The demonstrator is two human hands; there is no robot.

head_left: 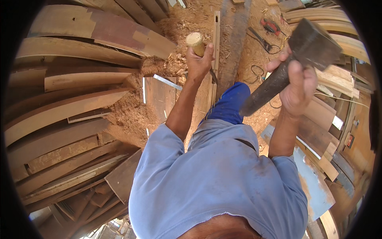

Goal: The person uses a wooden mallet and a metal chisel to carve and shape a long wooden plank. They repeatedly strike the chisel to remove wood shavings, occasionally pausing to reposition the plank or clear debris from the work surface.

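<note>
Held chisel with round pale wooden handle (194,40) in left hand (198,63), over long pale slotted wooden beam (216,40). Held dark block-headed wooden mallet (310,42) in right hand (297,85), right of chisel. Had broad dark beam (234,46) just right of pale beam, red-and-black power tool (271,27) farther right, on loose tan wood shavings (129,115). Had long brown wooden planks (83,51) piled along left, flat brown wooden board (157,95) between planks and pale beam, pale wooden boards (318,15) stacked far right.

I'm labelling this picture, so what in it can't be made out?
In the head view:
Chisel: its middle, hidden by the left hand.
Mallet: part of its handle, covered by the right hand.
Red tool: too small to tell its kind.
Light boards, upper right: ends cut off by the round edge.
</note>
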